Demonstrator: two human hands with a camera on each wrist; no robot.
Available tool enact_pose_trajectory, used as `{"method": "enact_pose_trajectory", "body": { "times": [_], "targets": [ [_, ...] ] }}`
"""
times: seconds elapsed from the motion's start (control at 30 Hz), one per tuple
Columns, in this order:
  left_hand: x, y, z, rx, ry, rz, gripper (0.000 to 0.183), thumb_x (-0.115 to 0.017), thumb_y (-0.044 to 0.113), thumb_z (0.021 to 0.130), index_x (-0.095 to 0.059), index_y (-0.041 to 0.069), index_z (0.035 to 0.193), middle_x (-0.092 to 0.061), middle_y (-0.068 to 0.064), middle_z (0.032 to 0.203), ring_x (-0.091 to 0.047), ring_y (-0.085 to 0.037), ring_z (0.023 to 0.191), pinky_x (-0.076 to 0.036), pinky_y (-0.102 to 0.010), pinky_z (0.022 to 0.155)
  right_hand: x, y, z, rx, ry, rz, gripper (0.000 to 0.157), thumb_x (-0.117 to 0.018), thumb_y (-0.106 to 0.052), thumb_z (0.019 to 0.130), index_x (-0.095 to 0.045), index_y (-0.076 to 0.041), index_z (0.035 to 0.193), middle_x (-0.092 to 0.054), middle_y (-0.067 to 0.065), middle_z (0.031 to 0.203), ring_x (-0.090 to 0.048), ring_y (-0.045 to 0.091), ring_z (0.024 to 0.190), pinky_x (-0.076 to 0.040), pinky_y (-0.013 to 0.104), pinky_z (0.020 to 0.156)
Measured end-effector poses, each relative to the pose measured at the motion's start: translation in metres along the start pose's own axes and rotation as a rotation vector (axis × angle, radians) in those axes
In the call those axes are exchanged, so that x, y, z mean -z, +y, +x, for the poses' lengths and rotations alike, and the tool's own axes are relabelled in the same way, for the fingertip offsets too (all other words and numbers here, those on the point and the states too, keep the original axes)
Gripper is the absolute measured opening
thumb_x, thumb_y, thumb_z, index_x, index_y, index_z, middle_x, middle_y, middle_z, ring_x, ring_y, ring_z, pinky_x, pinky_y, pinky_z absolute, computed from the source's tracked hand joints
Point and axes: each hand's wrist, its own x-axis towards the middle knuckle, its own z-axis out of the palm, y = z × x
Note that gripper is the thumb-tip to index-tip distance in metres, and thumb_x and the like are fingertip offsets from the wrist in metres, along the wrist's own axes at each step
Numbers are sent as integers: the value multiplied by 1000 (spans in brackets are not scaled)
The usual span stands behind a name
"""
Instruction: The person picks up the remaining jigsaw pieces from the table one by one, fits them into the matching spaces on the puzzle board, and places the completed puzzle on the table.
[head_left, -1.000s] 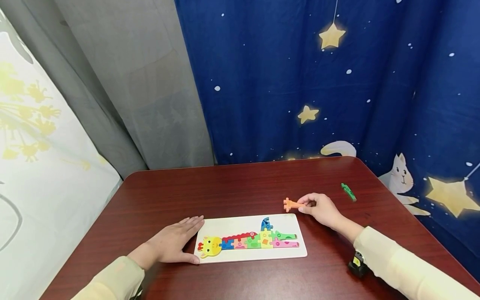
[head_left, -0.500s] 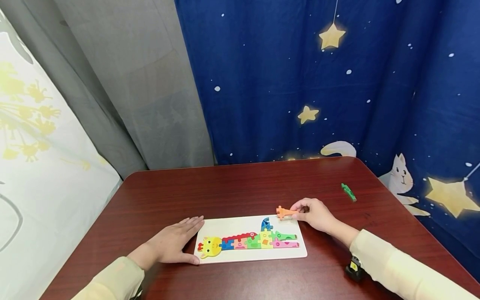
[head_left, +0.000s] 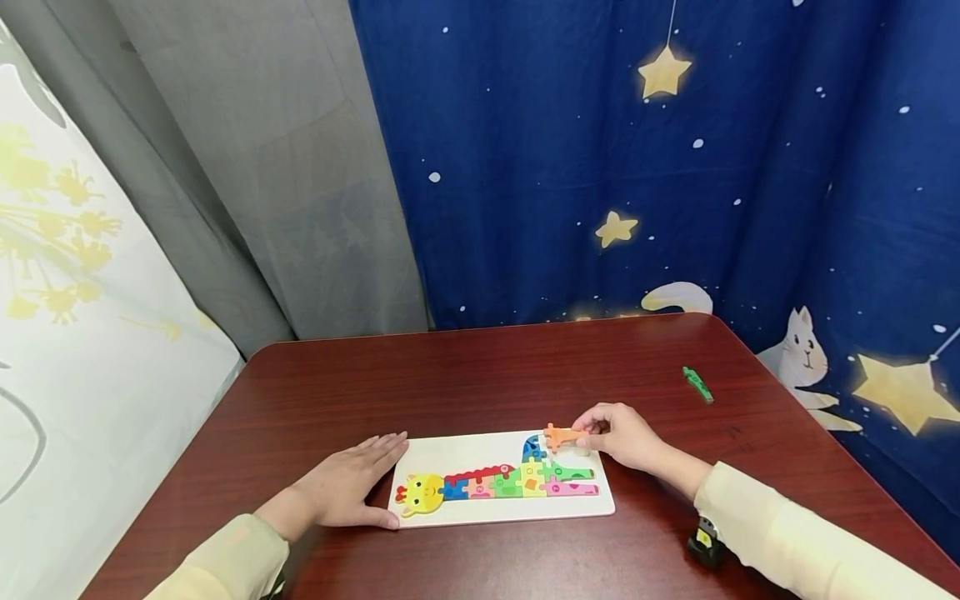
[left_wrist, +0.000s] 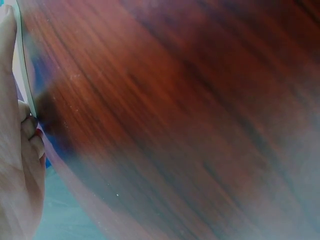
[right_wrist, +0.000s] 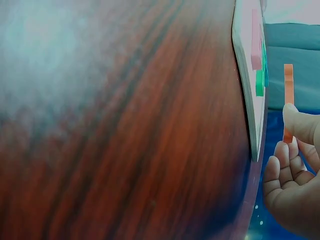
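A white puzzle board (head_left: 465, 450) lies on the table, bearing a giraffe of joined coloured pieces with a yellow head (head_left: 422, 493) at the left. Between thumb and fingers my right hand (head_left: 626, 435) pinches an orange puzzle piece (head_left: 562, 436) above the board's far right part, just right of the blue piece (head_left: 532, 450). The right wrist view has the orange piece (right_wrist: 289, 85) edge-on, raised off the board (right_wrist: 245, 75). My left hand (head_left: 352, 483) rests at the board's left end, fingers extended, thumb by the near corner. Only part of the left hand (left_wrist: 17, 150) appears in the left wrist view.
One green puzzle piece (head_left: 697, 385) lies apart on the dark red wooden table (head_left: 450, 375), toward its far right corner. Behind the table hang a blue star-patterned curtain (head_left: 540, 167) and a grey curtain (head_left: 300, 167).
My right hand has carried the orange piece left and nearer, from beyond the board's far edge to over the board beside the blue piece. The left hand has stayed in place.
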Motion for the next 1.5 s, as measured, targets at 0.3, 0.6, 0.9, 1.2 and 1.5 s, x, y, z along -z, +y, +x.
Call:
{"method": "enact_pose_trajectory", "body": {
  "times": [0.3,0.6,0.9,1.2,1.5],
  "targets": [
    [-2,-1,1,-3,-4,2,109,-39,85,79,-31,5,152,-30,-9,156,-29,-25,142,-31,-42,111,-5,-2,-1,58,-22,4,10,-80,-9,79,-74,-10,87,-59,-4,77,-51,14,71,-44,24,61],
    [-4,-1,0,-29,65,18,107,-42,83,79,-35,4,150,-34,-10,154,-34,-26,139,-35,-43,108,-8,-1,-1,61,-33,6,10,-80,-7,78,-74,-11,85,-59,-4,76,-51,15,71,-43,23,61],
    [-2,-1,1,-5,5,5,108,-39,84,79,-31,6,152,-31,-9,156,-31,-25,141,-32,-42,110,-9,-4,-2,38,-52,18,9,-79,-6,79,-74,-10,85,-58,-3,76,-50,16,71,-42,24,61],
    [-2,-1,1,3,-13,11,108,-38,85,79,-29,6,153,-29,-8,156,-30,-24,141,-32,-42,111,-11,1,-1,18,-66,-1,11,-79,-6,79,-74,-12,86,-58,-4,76,-50,15,71,-42,25,61],
    [-3,-1,1,6,-16,3,108,-38,85,79,-29,7,153,-29,-8,157,-29,-25,142,-32,-42,111,-10,0,-1,13,-81,-3,11,-79,-5,79,-73,-11,87,-61,-4,78,-50,16,71,-43,26,61]
  ]
}}
